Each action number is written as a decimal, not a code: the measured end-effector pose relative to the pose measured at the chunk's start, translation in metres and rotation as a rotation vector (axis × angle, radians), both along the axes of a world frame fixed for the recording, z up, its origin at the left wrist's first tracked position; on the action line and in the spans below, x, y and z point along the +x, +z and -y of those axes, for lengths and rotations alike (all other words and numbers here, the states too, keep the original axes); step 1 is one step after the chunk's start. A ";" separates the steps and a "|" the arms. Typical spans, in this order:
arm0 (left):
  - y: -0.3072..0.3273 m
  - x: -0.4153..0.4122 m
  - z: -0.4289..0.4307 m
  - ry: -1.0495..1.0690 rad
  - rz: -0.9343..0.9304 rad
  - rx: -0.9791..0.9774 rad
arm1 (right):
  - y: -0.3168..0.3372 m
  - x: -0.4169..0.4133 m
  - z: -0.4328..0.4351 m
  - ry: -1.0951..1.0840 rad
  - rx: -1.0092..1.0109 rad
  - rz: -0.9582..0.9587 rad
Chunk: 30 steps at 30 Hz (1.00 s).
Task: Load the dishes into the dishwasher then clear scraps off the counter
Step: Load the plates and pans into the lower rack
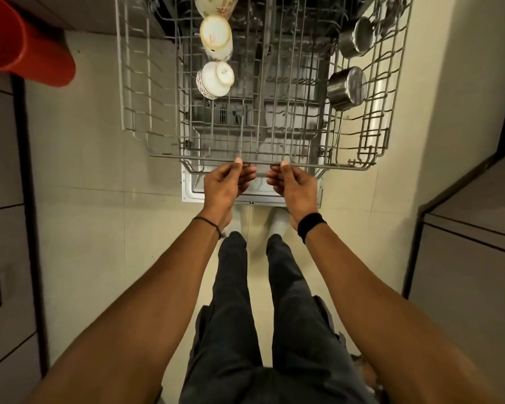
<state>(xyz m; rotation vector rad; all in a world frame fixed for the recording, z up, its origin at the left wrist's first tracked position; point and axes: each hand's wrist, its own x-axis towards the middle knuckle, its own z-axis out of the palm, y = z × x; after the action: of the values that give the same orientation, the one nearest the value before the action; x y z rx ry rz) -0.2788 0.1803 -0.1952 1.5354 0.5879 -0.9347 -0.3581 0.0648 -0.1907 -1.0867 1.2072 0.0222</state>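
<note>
A grey wire dishwasher rack (169, 156) is pulled out over the open dishwasher door (193, 193). My left hand (226, 185) and my right hand (293, 185) both grip the rack's front rail, thumbs on top and fingers curled under. Three white patterned cups (216, 80) lie in a row on the rack's left-centre. Two small steel pots (347, 87) lie on their sides at the right of the rack.
A red plastic tub (21, 45) juts in at the upper left. Dark cabinet fronts (3, 228) line the left, and a grey counter unit (473, 252) stands at the right. Beige tiled floor lies between, with my legs (263, 301) below.
</note>
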 end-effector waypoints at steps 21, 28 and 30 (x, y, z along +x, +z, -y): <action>-0.010 0.218 0.166 -0.003 0.172 -0.068 | -0.008 0.231 0.160 -0.038 -0.028 0.092; -0.009 0.319 0.230 0.039 0.280 -0.002 | -0.005 0.335 0.218 -0.040 -0.020 0.073; -0.010 0.335 0.238 0.049 0.289 0.007 | -0.005 0.349 0.224 -0.041 0.016 0.083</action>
<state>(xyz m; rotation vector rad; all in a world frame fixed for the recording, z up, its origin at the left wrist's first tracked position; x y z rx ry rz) 0.0565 -0.0576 -0.2052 1.6192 0.4192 -0.6576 -0.0093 -0.1587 -0.1959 -1.0388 1.1525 -0.0439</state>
